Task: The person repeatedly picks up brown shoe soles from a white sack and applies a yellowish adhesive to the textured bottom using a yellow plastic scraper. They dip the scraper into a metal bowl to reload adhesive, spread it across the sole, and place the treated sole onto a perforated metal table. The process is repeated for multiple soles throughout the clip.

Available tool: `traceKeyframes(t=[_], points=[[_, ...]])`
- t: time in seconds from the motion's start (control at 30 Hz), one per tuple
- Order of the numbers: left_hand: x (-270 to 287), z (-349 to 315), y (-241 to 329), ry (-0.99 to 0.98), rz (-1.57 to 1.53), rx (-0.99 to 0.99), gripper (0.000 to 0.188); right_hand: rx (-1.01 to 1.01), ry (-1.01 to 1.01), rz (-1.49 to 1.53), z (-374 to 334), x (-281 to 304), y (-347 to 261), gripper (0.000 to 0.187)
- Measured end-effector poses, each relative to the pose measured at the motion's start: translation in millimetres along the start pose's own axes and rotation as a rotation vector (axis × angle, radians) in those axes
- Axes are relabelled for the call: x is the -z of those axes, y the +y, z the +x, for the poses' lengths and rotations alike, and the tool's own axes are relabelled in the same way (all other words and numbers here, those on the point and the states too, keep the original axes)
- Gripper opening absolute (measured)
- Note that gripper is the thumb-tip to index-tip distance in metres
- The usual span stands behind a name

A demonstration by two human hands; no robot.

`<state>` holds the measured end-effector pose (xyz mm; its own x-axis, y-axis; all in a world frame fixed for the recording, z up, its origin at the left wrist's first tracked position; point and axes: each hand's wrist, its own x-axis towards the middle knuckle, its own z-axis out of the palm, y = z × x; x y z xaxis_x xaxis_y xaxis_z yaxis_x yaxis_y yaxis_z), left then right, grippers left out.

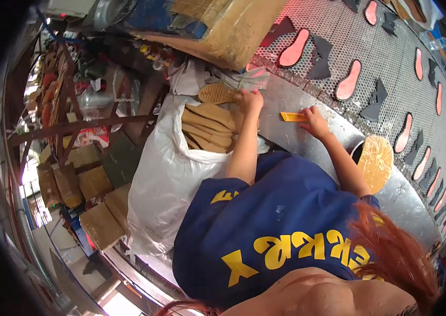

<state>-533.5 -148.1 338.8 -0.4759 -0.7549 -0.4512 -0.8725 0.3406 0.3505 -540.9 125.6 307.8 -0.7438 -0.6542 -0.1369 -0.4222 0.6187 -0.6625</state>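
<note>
Left hand (251, 99) outstretched with tan sole (215, 94)

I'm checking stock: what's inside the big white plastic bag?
Tan sole-shaped pieces lie overlapping in the mouth of the white bag. Whatever lies deeper cannot be seen: the upper pieces and the bag's wall cover it.

Conveyor belt (381, 58): open metal-look mesh, rough. Work surface (281, 95): smooth sheet metal, dull sheen. Sack (157, 184): wrinkled, glossy plastic. Stacked soles (207, 118): smooth, matt. Patterned sole (214, 94): rough, textured face. Yellow tool (290, 116): smooth, plastic-like. Shirt (270, 205): matt cloth. Oval pad (376, 163): crinkled, glossy.
</note>
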Motion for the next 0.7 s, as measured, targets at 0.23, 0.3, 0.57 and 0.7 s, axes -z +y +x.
traceKeyframes(t=[0.23, 0.3, 0.57, 0.7], points=[[-51, 22, -28, 0.285, -0.148, 0.390, 0.052, -0.133, -0.191, -0.160, 0, -13, 7, 0.037], [-74, 39, -33, 0.298, -0.417, 0.595, 0.035, -0.198, -0.263, -0.166, -4, -1, -7, 0.030], [-73, 67, 0, -0.355, -1.097, 0.935, 0.022, -0.223, 0.274, 0.074, -81, 40, 14, 0.017], [-65, 72, -20, -0.411, -1.111, 0.962, 0.027, -0.421, 0.666, 0.224, -169, 103, -19, 0.020]])
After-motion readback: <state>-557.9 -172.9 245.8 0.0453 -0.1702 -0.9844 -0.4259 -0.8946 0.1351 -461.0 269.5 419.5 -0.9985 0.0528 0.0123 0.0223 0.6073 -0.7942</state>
